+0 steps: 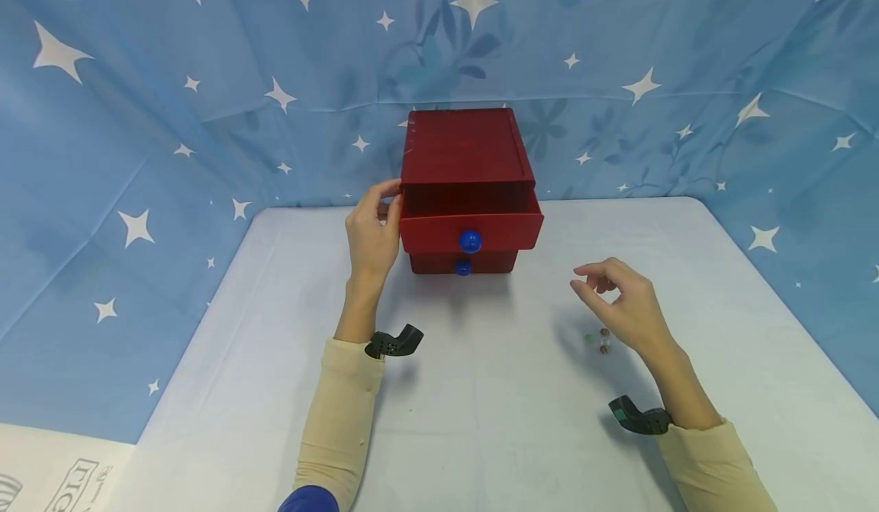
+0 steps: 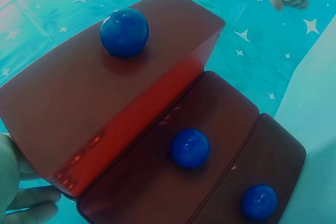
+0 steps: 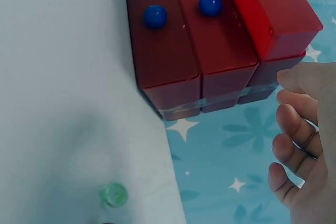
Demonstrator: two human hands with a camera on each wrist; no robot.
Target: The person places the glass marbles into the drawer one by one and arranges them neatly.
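Left hand [image 1: 374, 231] is apparently steadying the top drawer [image 1: 433, 233], grip unclear; loose, empty right hand [image 1: 628, 304] is likely needing to pinch marbles [image 3: 114, 195].

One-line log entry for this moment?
left hand: touching left side of red boxy drawer unit; top drawer with round blue knob: open; right hand: above white table, nothing visibly held; round green piece: on table
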